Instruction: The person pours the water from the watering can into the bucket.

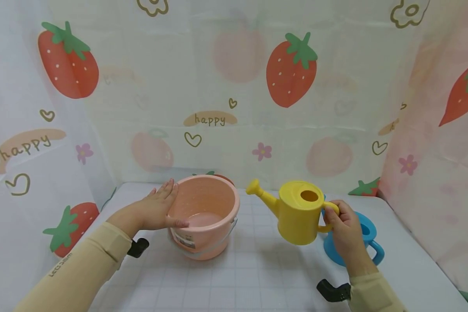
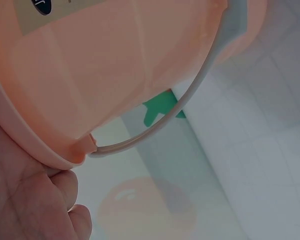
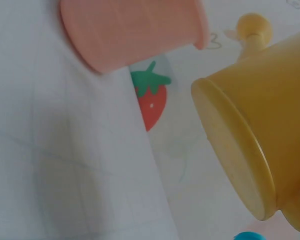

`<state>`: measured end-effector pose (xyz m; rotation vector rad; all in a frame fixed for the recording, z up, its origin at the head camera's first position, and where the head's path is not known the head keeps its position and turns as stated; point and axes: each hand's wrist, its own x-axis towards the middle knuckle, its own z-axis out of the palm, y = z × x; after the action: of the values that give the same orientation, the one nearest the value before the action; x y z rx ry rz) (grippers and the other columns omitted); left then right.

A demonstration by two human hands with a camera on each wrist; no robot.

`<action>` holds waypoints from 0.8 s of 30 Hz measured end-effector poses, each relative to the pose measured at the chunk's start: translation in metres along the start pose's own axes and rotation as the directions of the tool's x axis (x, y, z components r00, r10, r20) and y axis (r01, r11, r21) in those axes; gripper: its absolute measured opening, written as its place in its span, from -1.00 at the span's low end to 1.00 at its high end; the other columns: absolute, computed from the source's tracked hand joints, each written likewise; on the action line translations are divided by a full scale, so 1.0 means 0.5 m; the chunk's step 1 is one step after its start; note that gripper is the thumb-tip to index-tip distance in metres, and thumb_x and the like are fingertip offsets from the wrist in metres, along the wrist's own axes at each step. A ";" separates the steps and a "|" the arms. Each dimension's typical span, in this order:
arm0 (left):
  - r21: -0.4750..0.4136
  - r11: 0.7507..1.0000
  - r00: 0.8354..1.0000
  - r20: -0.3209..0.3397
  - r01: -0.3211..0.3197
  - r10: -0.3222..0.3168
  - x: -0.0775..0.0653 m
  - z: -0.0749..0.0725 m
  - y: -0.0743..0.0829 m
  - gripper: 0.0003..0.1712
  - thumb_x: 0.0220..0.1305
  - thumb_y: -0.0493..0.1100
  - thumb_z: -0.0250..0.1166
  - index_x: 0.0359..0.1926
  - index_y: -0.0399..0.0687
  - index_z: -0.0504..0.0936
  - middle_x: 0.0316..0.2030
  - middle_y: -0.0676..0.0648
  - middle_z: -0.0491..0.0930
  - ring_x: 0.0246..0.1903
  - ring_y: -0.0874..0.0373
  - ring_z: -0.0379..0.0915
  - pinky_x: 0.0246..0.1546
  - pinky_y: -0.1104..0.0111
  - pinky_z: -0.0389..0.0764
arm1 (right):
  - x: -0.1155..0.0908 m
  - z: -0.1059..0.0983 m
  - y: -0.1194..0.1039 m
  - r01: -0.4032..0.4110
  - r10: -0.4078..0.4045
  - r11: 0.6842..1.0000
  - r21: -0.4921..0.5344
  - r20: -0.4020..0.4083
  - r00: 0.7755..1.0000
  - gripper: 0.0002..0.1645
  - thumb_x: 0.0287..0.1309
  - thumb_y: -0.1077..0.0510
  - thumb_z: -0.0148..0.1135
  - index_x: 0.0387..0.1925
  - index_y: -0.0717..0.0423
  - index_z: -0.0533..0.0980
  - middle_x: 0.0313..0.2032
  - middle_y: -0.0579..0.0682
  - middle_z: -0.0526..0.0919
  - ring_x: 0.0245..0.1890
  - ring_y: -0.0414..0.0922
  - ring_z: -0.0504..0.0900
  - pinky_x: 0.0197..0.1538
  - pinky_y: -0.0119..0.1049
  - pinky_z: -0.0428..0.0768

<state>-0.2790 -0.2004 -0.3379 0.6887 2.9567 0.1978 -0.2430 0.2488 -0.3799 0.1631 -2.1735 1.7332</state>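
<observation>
My left hand [image 1: 154,211] rests on the left rim of a pink bucket [image 1: 203,238], its fingers straight and its thumb lying along the near rim. In the left wrist view the palm [image 2: 15,185] touches the rim of the bucket [image 2: 115,65], whose grey carrying handle [image 2: 140,139] hangs down its side. With my right hand [image 1: 345,229] I grip the handle of a yellow watering can [image 1: 300,216]. The can is held above the table, spout toward the bucket; its underside [image 3: 235,150] shows in the right wrist view. The right hand is out of sight there.
A blue watering can [image 1: 368,227] stands behind my right hand, partly hidden by it. The white gridded table [image 1: 253,268] is enclosed at the back and sides by cloth [image 1: 226,147] printed with strawberries.
</observation>
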 end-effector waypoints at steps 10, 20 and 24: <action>-0.009 1.000 1.000 -0.003 0.001 -0.001 0.000 -0.001 0.002 0.39 -0.09 0.60 -0.01 0.36 -0.43 -0.24 0.37 -0.37 -0.38 0.36 -0.24 -0.40 0.28 -0.11 -0.20 | -0.036 -0.004 0.033 -0.114 0.112 0.988 -0.101 -0.022 0.993 -0.47 0.28 -0.18 -0.10 -0.10 0.23 0.32 -0.32 0.04 0.33 -0.19 -0.09 0.31 -0.19 -0.46 0.42; -0.028 1.000 1.000 -0.005 -0.001 0.001 -0.003 -0.003 0.003 0.38 -0.07 0.57 0.02 0.36 -0.43 -0.23 0.37 -0.37 -0.38 0.36 -0.24 -0.40 0.28 -0.11 -0.22 | -0.069 0.010 0.070 -0.183 0.183 0.983 -0.031 -0.026 0.983 -0.48 0.30 -0.12 -0.07 -0.11 0.31 0.30 -0.36 0.01 0.31 -0.19 -0.05 0.31 -0.21 -0.41 0.44; -0.018 1.000 1.000 -0.003 0.005 -0.005 -0.003 -0.002 0.003 0.37 -0.06 0.57 0.02 0.36 -0.43 -0.24 0.37 -0.37 -0.38 0.36 -0.23 -0.41 0.29 -0.10 -0.22 | -0.075 0.020 0.082 -0.220 0.220 0.975 -0.037 -0.022 0.975 -0.51 0.31 -0.11 -0.09 -0.11 0.29 0.30 -0.35 0.04 0.32 -0.18 -0.04 0.31 -0.17 -0.35 0.45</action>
<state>-0.2771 -0.2000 -0.3367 0.6794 2.9549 0.2253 -0.2227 0.2445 -0.4322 -0.1075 -2.2835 1.7973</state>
